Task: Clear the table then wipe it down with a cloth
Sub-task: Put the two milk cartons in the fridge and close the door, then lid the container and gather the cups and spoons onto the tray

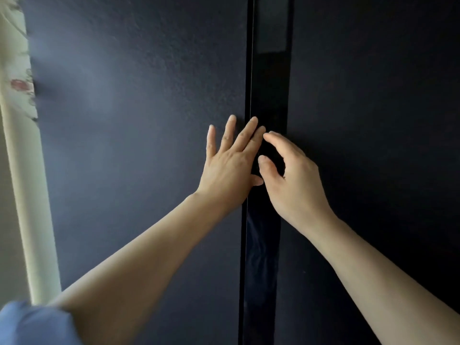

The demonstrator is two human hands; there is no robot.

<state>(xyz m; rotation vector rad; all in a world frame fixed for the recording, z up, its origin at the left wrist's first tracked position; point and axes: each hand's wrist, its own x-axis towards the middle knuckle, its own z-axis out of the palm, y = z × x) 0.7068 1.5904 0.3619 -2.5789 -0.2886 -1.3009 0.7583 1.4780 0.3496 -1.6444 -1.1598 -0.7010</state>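
Dark blue panels fill the view, split by a glossy black strip (266,83). At far left hangs a pale curtain (17,95), and a blue sleeve (32,324) shows at the lower left corner. The left hand (230,165) lies flat, fingers spread, on the left panel (137,120) at the strip's edge. The right hand (293,178) curls loosely over the strip, fingers apart, gripping nothing, beside the right panel (373,120). No table or cloth is in view.

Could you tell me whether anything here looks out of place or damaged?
Nothing looks damaged or spilled. The odd part is the setting: no table or cloth is in view. Both hands are empty at a glossy black strip between two dark panels, the left hand flat on the left panel, the right hand curled at the strip.
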